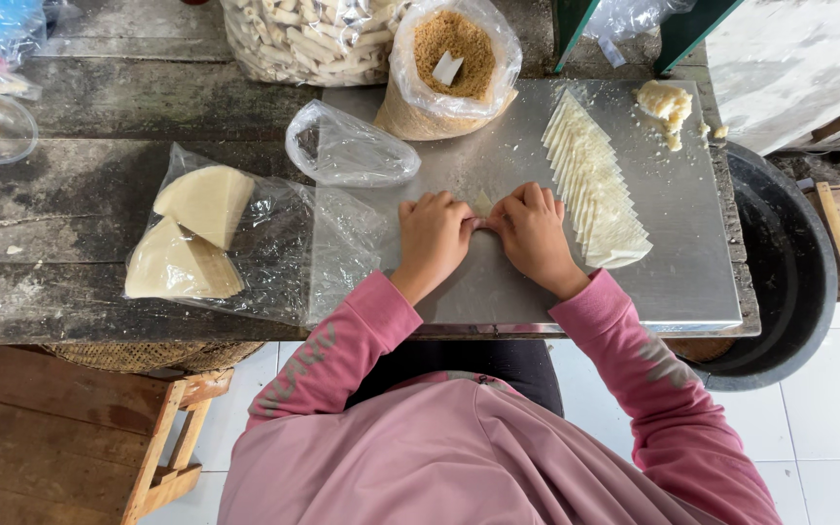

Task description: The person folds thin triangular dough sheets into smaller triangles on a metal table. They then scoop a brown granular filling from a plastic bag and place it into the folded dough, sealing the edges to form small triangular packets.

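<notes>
While hands point(483, 233) pinch a wrapper point(481, 202), tray point(692, 262) edge near.

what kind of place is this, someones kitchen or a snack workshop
Probably a small snack-making workshop, not a home kitchen: a steel work sheet on a worn wooden bench holds a fanned row of thin wrappers, with a bag of brown crumbly filling and a big bag of finished rolls behind.

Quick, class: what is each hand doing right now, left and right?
Left hand: closed, fingers curled on the wrapper.
Right hand: closed, fingers curled on the same wrapper.
</notes>
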